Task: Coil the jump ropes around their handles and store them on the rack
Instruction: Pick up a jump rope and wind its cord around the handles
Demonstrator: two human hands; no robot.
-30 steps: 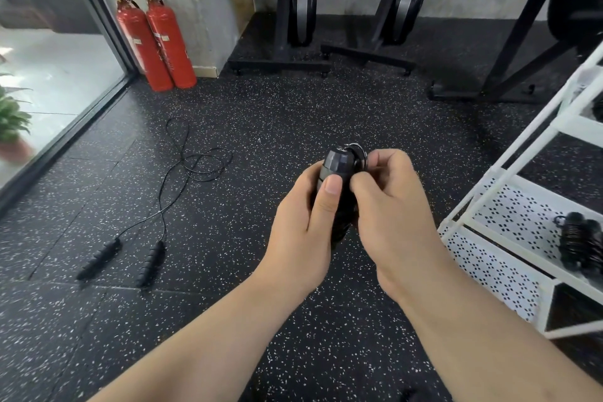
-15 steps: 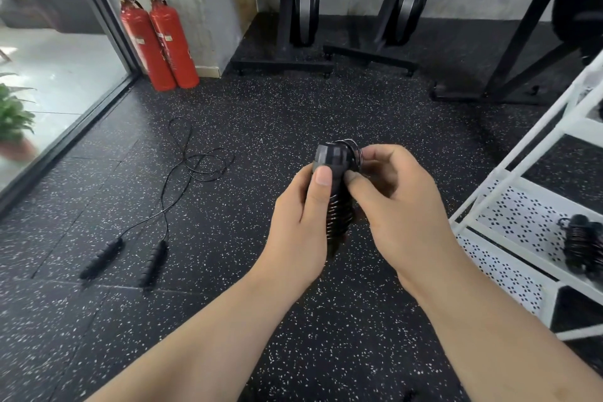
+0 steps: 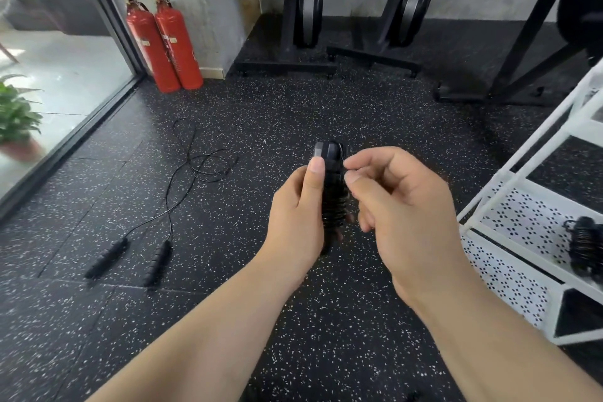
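I look down at two bare forearms reaching out over a black rubber floor flecked with white; the left hand (image 3: 293, 215) grasps a black jump rope bundle (image 3: 331, 196), its two ribbed handles held upright side by side with thin cord wound round them, thumb laid flat along the near side; the right hand (image 3: 401, 206) has its fingers curled and its thumb and forefinger brought together against the top of the bundle; whether the cord's tail lies between them I cannot tell, since it is hidden; I judge this to be the last turn or the tucking of the loose end; to do it well I would keep the left grip firm so the handles do not twist apart, lay the final wrap snug beside the others and not across them, and trap the tail under a turn so nothing springs loose on the way to storage; just to the right stands a white metal rack with perforated shelves (image 3: 509, 277), where another coiled black rope (image 3: 587, 248) already lies; well to the left a second black jump rope lies uncoiled on the floor (image 3: 156, 254), cord looped, not yet handled; two red fire extinguishers (image 3: 163, 42) stand against the far wall.
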